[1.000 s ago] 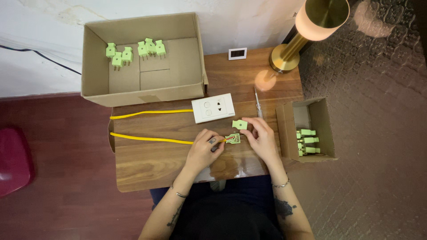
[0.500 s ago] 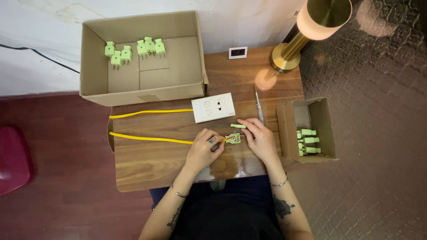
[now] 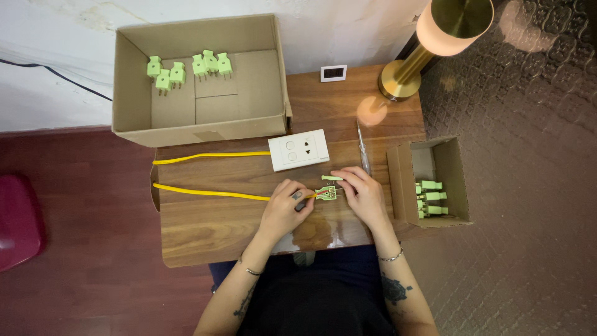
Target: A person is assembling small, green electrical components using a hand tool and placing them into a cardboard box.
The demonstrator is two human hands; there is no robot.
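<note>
Lying on the wooden table [image 3: 205,230] between both hands, a pale green plug half [image 3: 328,192] sits opened, small wire ends meeting it. Left hand [image 3: 283,210] pinches the yellow cable [image 3: 211,193] at the plug; right hand [image 3: 364,196] steadies the plug, fingertips touching it. A loose green cover [image 3: 331,178] lies just above. Bare tabletop runs left to the edge. Screwdriver [image 3: 362,149] and white socket [image 3: 299,149] lie near. Wiring detail is too small to make out

Left hand [image 3: 285,208] fingers curled, pinching; right hand [image 3: 364,193] fingers bent, pressing down
</note>
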